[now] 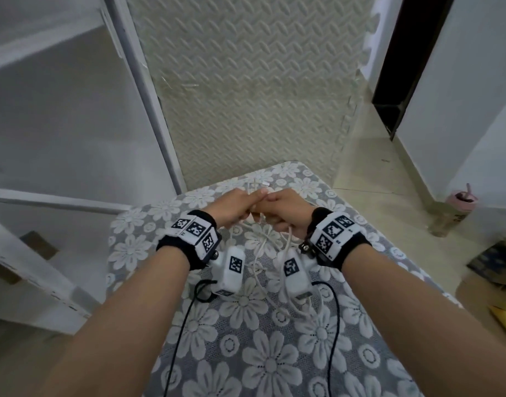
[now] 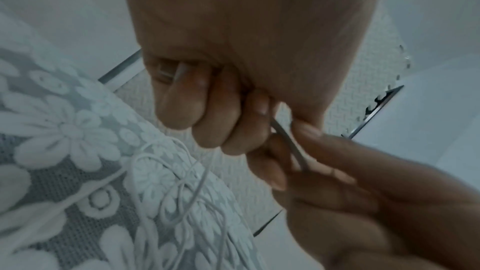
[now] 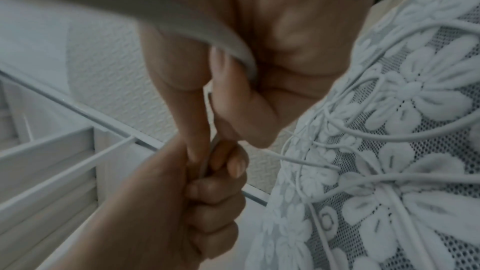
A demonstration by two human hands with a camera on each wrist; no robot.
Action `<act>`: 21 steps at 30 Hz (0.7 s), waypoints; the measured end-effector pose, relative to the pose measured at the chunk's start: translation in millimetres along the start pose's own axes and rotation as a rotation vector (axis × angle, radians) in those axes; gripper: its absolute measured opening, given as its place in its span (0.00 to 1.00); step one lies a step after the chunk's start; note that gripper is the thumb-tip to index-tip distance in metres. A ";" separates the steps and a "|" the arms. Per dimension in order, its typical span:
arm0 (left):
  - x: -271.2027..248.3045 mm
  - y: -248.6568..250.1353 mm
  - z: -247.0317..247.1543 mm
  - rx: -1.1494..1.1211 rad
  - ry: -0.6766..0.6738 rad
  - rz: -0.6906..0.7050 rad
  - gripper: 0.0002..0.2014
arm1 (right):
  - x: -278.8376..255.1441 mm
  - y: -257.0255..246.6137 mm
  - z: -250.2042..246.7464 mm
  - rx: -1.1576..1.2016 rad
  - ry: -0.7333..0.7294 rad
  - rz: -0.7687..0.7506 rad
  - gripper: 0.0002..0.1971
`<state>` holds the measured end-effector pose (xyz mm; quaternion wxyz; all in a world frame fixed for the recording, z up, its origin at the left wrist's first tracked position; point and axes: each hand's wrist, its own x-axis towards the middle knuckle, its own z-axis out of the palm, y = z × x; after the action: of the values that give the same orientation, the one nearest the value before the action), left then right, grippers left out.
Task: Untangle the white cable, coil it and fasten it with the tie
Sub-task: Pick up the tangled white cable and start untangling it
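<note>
Both hands meet over the far part of the table (image 1: pixel 326 376), which is covered in a floral lace cloth. My left hand (image 1: pixel 240 203) has its fingers curled around a strand of the white cable (image 2: pixel 288 141). Knuckle to knuckle with it, my right hand (image 1: pixel 277 209) pinches the same strand. In the right wrist view the cable (image 3: pixel 233 48) loops over the right hand's fingers (image 3: pixel 233 98) and runs down into the left hand (image 3: pixel 182 202). The rest of the cable (image 1: pixel 263 247) lies in loose tangled loops on the cloth below the hands. I cannot make out a tie.
A white shelf frame (image 1: pixel 148 90) stands at the left. A pale foam mat (image 1: pixel 246 81) covers the floor beyond the table. A pink bottle (image 1: pixel 458 207) stands on the floor at the right, near some boxes (image 1: pixel 498 262). Black camera leads (image 1: pixel 336 325) trail from both wrists.
</note>
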<state>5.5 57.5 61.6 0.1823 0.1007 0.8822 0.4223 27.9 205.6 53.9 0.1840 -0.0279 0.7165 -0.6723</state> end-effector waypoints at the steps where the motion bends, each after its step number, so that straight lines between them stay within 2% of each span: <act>1: 1.8 -2.3 -2.3 0.008 0.036 0.020 0.28 | 1.0 0.1 -1.5 0.019 -0.013 0.012 0.10; 4: 7.5 -12.3 -12.7 -0.130 0.088 0.034 0.23 | 4.8 1.3 -8.9 0.020 0.014 0.044 0.09; 7: 8.3 -23.3 -19.6 -0.338 0.153 0.013 0.22 | 6.2 4.6 -19.7 0.040 0.038 0.037 0.10; 11: 11.9 -38.3 -28.0 -0.795 0.245 -0.082 0.20 | 3.3 12.7 -38.2 0.047 0.133 -0.032 0.12; 14: 17.0 -47.0 -25.9 -1.072 0.183 -0.126 0.19 | 2.7 20.4 -44.9 0.109 0.296 -0.099 0.12; 17: 24.1 -44.9 -7.8 -1.382 0.058 -0.117 0.18 | 7.5 27.6 -38.5 0.330 0.405 -0.141 0.11; 21: 37.4 -43.4 15.8 -1.602 0.076 -0.106 0.13 | 22.4 38.2 -25.1 0.571 0.444 -0.127 0.12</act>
<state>-23.3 54.1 9.7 0.1887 -0.1170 0.3204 0.9209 7.5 226.6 12.4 -0.0180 0.1268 0.5191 -0.8451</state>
